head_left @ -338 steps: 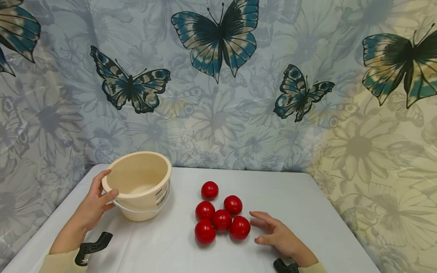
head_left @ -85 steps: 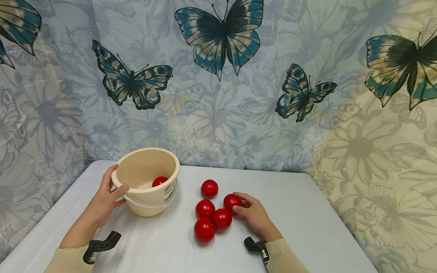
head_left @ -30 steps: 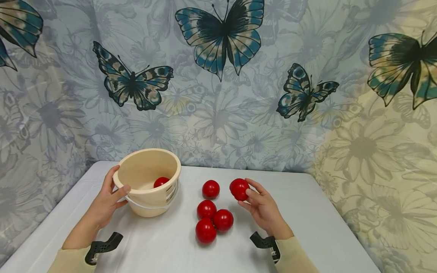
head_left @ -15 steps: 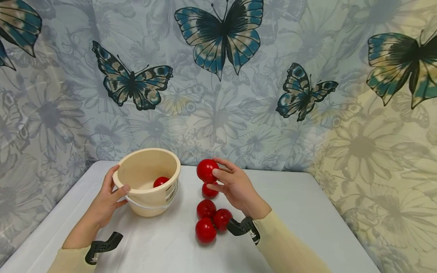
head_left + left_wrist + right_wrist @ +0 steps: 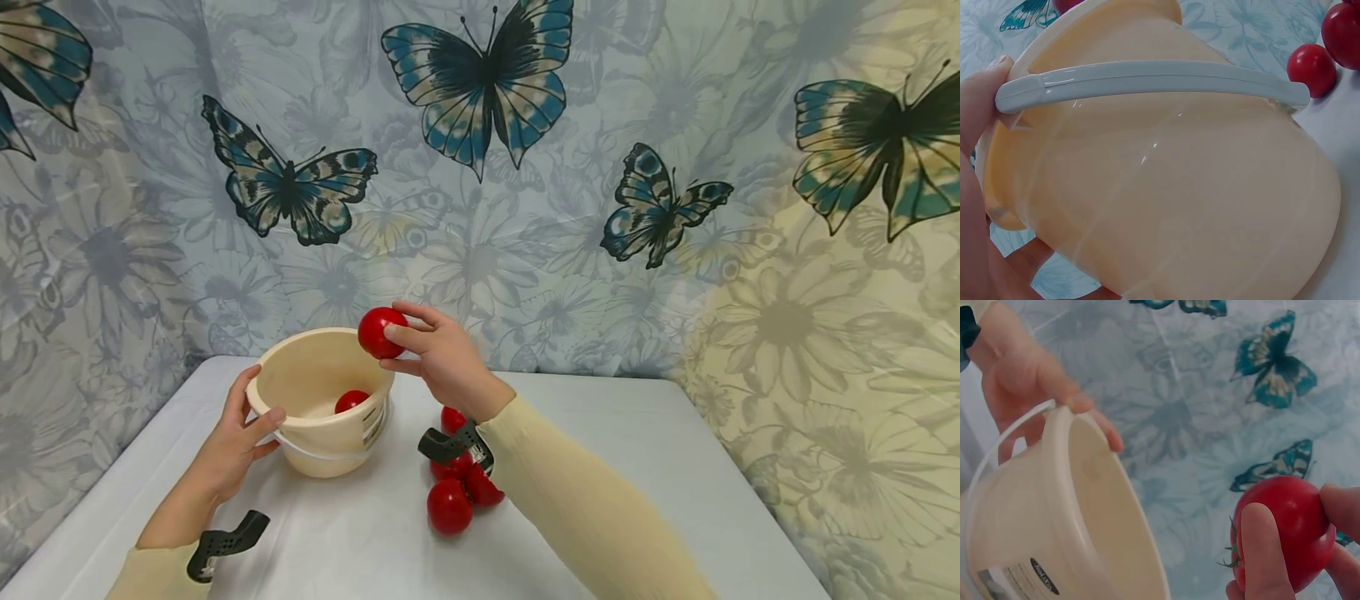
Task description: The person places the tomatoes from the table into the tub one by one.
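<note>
My left hand [image 5: 228, 446] grips the left rim of a cream plastic bucket [image 5: 330, 433], thumb outside. The bucket's mouth tilts toward me, and its pale handle [image 5: 1160, 78] hangs down the outer side. One red tomato [image 5: 351, 402] lies inside. My right hand [image 5: 453, 362] pinches another tomato [image 5: 377, 333] between thumb and fingers, above the bucket's right rim. Its green stem end shows in the right wrist view. Several more tomatoes [image 5: 450, 507] are grouped on the table, partly hidden by my right wrist and sleeve.
A white cloth covers the table [image 5: 615, 458]. Behind it hangs a floral backdrop [image 5: 480, 250] with printed butterflies. Black camera mounts [image 5: 232, 537] are strapped to both wrists.
My right hand has picked a tomato off the group and carried it left and up to the bucket's rim. Earlier another tomato went into the bucket. The left hand keeps its grip.
</note>
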`<state>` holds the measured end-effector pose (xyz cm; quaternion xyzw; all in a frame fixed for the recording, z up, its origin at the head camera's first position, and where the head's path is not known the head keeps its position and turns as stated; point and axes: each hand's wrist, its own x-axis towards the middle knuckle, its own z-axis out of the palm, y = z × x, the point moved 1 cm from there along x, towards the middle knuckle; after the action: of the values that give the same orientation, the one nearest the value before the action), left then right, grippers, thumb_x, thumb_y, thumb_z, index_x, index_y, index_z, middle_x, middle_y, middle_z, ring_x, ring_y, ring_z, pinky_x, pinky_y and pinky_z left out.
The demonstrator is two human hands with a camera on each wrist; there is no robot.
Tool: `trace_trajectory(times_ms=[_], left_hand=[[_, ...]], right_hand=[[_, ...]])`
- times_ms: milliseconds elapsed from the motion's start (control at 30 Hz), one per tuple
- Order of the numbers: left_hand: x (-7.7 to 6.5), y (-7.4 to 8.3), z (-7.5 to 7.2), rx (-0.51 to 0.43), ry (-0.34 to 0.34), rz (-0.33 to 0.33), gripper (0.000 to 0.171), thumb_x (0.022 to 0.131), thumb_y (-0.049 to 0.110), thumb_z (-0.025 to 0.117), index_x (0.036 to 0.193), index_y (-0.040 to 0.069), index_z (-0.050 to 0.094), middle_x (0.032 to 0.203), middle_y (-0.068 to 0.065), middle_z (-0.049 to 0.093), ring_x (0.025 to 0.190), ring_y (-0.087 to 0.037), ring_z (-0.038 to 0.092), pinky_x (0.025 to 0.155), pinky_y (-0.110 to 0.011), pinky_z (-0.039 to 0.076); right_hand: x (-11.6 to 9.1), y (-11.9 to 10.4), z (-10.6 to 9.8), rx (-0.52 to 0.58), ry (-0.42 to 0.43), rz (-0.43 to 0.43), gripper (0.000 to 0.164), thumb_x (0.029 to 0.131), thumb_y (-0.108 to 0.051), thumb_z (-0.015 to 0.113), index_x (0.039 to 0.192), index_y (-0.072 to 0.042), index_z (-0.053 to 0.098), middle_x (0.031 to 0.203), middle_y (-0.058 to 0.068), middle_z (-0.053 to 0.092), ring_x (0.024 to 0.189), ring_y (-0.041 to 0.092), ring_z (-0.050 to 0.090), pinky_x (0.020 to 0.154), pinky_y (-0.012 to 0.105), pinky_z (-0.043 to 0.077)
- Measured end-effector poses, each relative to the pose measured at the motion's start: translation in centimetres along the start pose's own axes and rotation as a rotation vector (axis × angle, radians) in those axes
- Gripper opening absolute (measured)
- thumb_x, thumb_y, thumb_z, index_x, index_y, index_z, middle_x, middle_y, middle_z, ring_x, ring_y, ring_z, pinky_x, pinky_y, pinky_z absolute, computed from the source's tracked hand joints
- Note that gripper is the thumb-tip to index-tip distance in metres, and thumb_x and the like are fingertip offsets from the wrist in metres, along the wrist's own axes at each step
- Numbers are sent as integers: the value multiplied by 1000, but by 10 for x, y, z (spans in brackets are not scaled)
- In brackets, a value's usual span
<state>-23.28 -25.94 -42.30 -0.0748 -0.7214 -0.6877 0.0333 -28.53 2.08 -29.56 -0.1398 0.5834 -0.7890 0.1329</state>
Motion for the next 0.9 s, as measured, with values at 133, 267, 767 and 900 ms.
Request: trace_trajectory(times_ms=[133, 267, 767, 900], left_hand=[[1, 0, -1, -2, -1, 2, 82, 104, 17, 53, 158, 29, -7, 163, -14, -13, 141, -52, 14, 98, -76, 25], [2, 0, -1, -5, 1, -6, 82, 104, 19, 54, 158, 30, -7, 163, -14, -13, 141, -53, 12, 98, -77, 24], [2, 1, -1, -14, 4, -6, 83, 103, 18, 56, 158, 29, -6, 163, -16, -11, 141, -54, 11, 97, -77, 24], [1, 1, -2, -12, 13, -9, 84, 103, 17, 56, 159, 29, -6, 163, -15, -12, 141, -56, 10, 96, -77, 24]], right_hand=[[13, 3, 14, -3, 9, 6, 42, 92, -9, 73, 132, -13, 62, 123, 12, 62, 104, 33, 66, 78, 43, 57], [21, 6, 25, -8, 19, 12, 41, 92, -7, 72, 132, -12, 62, 120, 11, 63, 102, 31, 66, 75, 43, 58], [30, 20, 46, -39, 20, 45, 40, 92, -5, 72, 130, -13, 64, 119, 7, 62, 101, 29, 65, 75, 44, 58], [29, 22, 46, -52, 10, 46, 38, 92, -4, 70, 129, -12, 66, 126, 7, 58, 107, 30, 63, 79, 47, 57]])
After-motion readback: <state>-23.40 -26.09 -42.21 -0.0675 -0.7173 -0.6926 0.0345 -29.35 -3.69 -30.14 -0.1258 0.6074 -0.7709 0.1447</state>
